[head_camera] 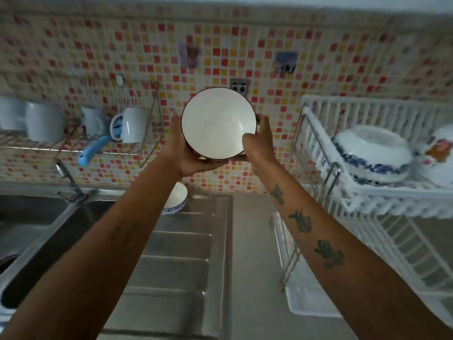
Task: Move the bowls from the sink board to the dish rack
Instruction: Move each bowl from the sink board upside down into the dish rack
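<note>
Both hands clasp one white bowl (218,122) with a dark rim, held up in the air in front of the tiled wall (245,45), its open side tipped toward the camera. The left hand (187,153) cups the bowl's left side and underside, fingers curled beneath it. The right hand (257,141) grips the right side, thumb over the rim onto the white inside, the other fingers behind the wall of the bowl.

Below the left forearm, a second bowl (177,198) with a blue pattern outside sits upright on the sink board (181,253), at its far end near the wall; the arm hides part of it. The basin (36,217) and tap (69,181) lie to the left.

To the right stands the white dish rack (367,200). On its upper tier a blue-and-white bowl (372,153) rests upside down, with another dish (438,155) bearing a red and orange pattern just beside it at the frame edge.

On the wall at left, a wire shelf (73,148) carries white mugs (133,125) and a blue-handled tool (94,150).
</note>
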Available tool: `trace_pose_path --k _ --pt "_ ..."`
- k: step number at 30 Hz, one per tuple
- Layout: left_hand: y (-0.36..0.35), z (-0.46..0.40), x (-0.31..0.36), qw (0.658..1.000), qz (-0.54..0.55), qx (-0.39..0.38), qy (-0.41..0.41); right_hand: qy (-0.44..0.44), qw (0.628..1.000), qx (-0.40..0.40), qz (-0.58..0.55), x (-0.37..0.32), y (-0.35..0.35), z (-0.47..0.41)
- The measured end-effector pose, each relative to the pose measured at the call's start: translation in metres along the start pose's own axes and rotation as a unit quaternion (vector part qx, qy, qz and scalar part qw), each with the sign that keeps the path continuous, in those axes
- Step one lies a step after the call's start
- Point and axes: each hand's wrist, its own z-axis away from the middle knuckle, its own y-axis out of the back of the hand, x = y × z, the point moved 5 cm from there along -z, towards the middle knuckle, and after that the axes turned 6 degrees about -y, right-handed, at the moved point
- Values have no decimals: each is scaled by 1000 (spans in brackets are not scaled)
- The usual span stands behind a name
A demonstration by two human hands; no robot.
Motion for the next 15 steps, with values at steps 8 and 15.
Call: trace_pose_path --k 8,15 --pt "-120 61 -9 988 -15 -154 -29 136 986 -13 90 -85 95 60" --pt "-186 59 -49 979 -40 -200 22 122 988 -25 97 -93 187 74"
